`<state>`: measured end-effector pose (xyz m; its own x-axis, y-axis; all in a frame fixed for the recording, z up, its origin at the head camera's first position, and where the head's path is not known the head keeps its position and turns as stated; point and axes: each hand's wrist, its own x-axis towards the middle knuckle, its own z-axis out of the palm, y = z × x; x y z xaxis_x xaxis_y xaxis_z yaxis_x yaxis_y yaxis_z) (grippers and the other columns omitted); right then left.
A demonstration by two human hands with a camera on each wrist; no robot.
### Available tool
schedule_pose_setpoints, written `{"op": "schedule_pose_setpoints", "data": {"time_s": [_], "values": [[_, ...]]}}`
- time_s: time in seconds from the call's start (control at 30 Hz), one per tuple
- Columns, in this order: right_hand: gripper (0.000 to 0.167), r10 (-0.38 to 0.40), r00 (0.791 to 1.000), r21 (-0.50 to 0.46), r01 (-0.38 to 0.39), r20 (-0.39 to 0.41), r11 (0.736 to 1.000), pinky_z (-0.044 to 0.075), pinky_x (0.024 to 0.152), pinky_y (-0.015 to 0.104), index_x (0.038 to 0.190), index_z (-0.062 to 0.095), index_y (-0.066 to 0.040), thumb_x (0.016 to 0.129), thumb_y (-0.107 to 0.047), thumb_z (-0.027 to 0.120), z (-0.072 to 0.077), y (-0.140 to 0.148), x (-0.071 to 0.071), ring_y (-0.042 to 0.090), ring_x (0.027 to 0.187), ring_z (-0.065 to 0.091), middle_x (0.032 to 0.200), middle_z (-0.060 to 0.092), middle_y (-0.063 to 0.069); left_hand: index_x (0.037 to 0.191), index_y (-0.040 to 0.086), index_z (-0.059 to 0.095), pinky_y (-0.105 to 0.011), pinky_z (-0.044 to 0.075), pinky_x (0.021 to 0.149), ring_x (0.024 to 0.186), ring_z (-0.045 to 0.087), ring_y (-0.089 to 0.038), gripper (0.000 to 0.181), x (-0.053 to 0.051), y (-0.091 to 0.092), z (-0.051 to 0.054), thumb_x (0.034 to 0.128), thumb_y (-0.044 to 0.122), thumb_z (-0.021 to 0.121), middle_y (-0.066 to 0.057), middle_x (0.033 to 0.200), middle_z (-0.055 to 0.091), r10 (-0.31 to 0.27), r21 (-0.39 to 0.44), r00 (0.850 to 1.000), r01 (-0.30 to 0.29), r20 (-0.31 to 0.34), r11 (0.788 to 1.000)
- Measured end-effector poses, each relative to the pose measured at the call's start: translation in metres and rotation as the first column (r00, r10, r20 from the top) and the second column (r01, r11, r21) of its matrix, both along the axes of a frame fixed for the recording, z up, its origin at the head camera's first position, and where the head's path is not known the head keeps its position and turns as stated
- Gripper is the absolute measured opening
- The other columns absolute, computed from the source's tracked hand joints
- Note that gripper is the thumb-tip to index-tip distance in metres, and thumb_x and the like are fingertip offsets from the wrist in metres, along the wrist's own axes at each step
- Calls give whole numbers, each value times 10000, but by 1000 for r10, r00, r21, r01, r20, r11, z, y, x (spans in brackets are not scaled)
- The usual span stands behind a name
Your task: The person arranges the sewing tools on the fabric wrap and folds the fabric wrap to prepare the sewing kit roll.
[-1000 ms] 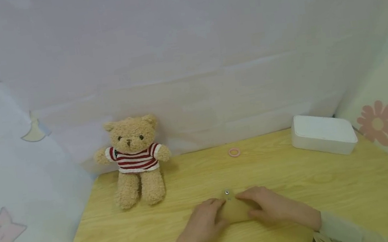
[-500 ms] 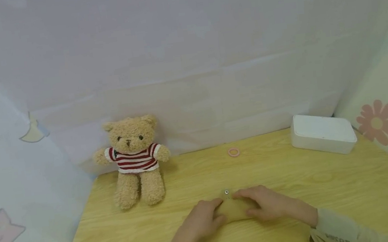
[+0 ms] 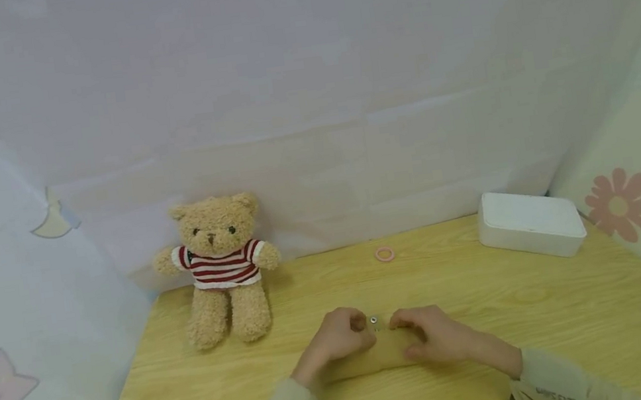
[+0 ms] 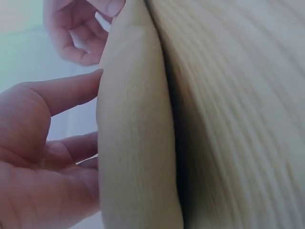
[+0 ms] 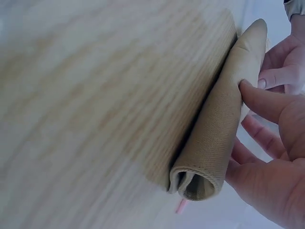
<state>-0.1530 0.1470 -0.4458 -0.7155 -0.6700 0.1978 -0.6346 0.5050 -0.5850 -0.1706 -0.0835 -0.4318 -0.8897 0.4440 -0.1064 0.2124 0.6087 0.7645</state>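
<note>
A tan fabric roll lies crosswise on the wooden table. A small metal snap shows at its far side. My left hand is on the roll just left of the snap, fingers curled and thumb tip against the fabric. To the right of the snap, my right hand holds the roll, thumb on the near side and fingers bent over the far side. In the right wrist view the coiled end of the roll is visible, with layers inside. The left wrist view shows its smooth side; some fingers hide behind it.
A teddy bear in a striped shirt sits at the back left against the wall. A pink ring lies behind the hands. At the back right stands a white box. Fabric walls surround the table.
My left hand has shifted up and slightly right beside the snap, its fingers more curled. More of the roll's left part now shows. The right hand stays nearly in place.
</note>
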Motion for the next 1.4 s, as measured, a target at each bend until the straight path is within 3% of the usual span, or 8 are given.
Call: {"op": "schedule_pose_setpoints", "data": {"time_s": [0.17, 0.3, 0.43, 0.63, 0.77, 1.03, 1.2, 1.4], "values": [[316, -40, 999, -29, 41, 27, 999, 506, 822, 351, 1058, 633, -69, 772, -76, 765, 1, -2, -2, 168, 921, 602, 1008, 661, 9, 1264, -125, 503, -528, 441, 936, 1056, 576, -351, 635, -4, 1, 3, 752, 144, 765, -181, 1123, 624, 64, 65, 990, -72, 124, 995], [308, -47, 998, -21, 47, 29, 999, 499, 775, 331, 1028, 631, -75, 755, -70, 776, 5, -3, -3, 159, 867, 584, 944, 644, 0, 1275, -147, 478, -517, 447, 929, 1016, 584, -312, 665, -5, 4, 3, 749, 124, 782, -150, 1082, 629, 77, 88, 990, -88, 118, 992], [301, -53, 998, -9, 53, 43, 999, 494, 764, 328, 1012, 630, -83, 750, -62, 775, 7, -4, -3, 145, 845, 575, 914, 635, -4, 1185, -92, 588, -446, 478, 859, 940, 573, -246, 506, -6, 4, 2, 757, 107, 769, -103, 1001, 632, 86, 153, 990, -103, 112, 983], [304, -71, 995, 0, 72, 64, 997, 494, 786, 340, 1000, 629, -98, 740, -72, 784, 6, -5, -3, 128, 854, 575, 914, 635, -13, 1128, -105, 615, -353, 520, 790, 894, 600, -201, 337, -3, -2, 1, 846, 72, 669, -151, 1088, 629, 65, 324, 968, -143, 241, 935], [305, -71, 996, -2, 72, 58, 997, 497, 777, 337, 993, 628, -98, 737, -70, 791, 7, -5, -3, 130, 850, 579, 908, 635, -14, 1144, -142, 585, -337, 540, 760, 847, 622, -182, 356, 0, -4, 4, 851, 48, 650, -171, 1096, 632, 49, 362, 954, -159, 295, 918], [315, -71, 995, 10, 70, 66, 997, 489, 758, 335, 1015, 630, -100, 747, -85, 794, 10, -4, -3, 156, 861, 580, 928, 638, 0, 988, -71, 649, -290, 549, 630, 698, 624, -143, 216, 2, 2, 8, 802, 27, 695, -79, 837, 663, 68, 312, 963, -151, 262, 938], [315, -76, 995, 20, 74, 65, 997, 481, 744, 318, 1020, 629, -99, 751, -90, 792, 9, -4, -3, 154, 855, 571, 923, 630, -5, 885, -26, 665, -280, 549, 604, 666, 609, -130, 89, 7, 7, 6, 828, 29, 706, -53, 784, 635, 141, 273, 967, -198, 215, 941], [319, -68, 997, 29, 67, 47, 997, 482, 745, 305, 1039, 630, -95, 758, -84, 782, 9, -4, -3, 155, 866, 577, 942, 634, -6, 880, -11, 674, -285, 549, 609, 683, 609, -134, 51, 10, 10, 1, 857, 33, 684, -54, 785, 637, 176, 264, 971, -215, 165, 940]]}}
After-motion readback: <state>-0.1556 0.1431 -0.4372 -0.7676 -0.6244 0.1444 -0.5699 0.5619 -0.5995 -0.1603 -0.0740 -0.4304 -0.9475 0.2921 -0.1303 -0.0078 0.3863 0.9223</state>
